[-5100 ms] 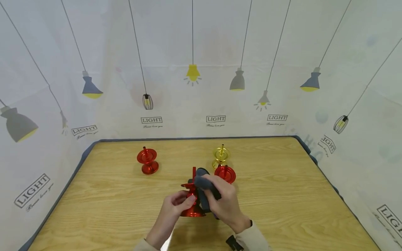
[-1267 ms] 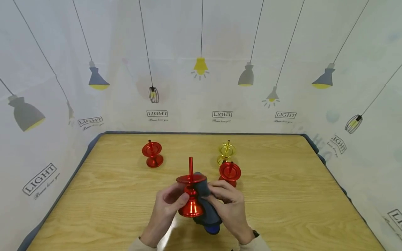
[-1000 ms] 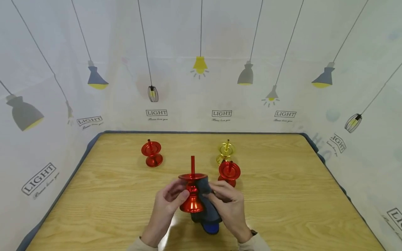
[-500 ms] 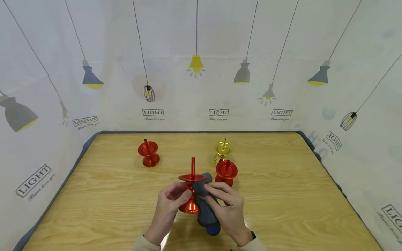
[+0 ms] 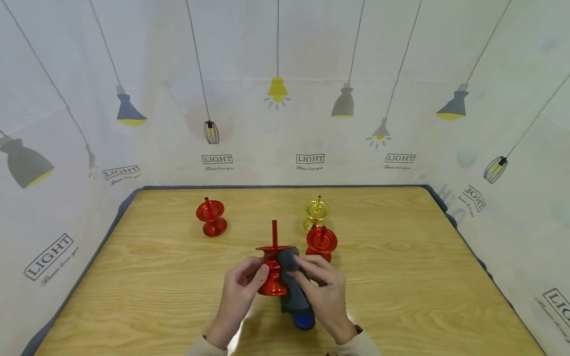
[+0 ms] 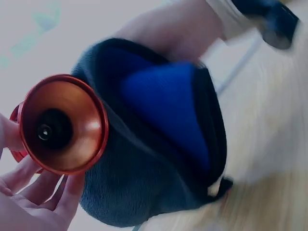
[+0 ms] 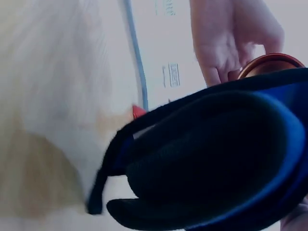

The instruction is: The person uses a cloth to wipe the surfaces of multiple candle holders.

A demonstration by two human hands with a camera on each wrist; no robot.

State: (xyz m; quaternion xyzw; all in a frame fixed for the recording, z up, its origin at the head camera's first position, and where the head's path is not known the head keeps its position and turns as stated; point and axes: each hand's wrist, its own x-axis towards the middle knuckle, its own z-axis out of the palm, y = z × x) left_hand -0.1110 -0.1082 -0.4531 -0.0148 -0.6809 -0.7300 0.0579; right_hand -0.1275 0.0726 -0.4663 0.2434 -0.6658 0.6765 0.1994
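My left hand (image 5: 238, 291) holds a shiny red candlestick (image 5: 273, 284) by its waist, thumb in front, upright above the table. It has a thin tube on top, a shallow dish and a flared foot. From the left wrist view the hollow foot (image 6: 89, 144) shows from below. My right hand (image 5: 328, 296) pinches a dark blue-grey cloth (image 5: 296, 289) against the candlestick's right side, just under the dish. The cloth hangs folded, with bright blue fabric (image 6: 159, 101) inside. In the right wrist view the cloth (image 7: 207, 154) hides most of the right hand.
Another red candlestick (image 5: 211, 217) stands at the back left of the wooden table (image 5: 142, 277). A gold candlestick (image 5: 317, 211) is at the back right, partly behind a third red candlestick (image 5: 321, 241) close to my right fingers. A printed cloth wall (image 5: 249, 173) surrounds the table.
Since the oldest frame, the cloth has shifted from around the dish to below it, and the candlestick is higher. In the last half second the cloth's upper end moved slightly right and up.
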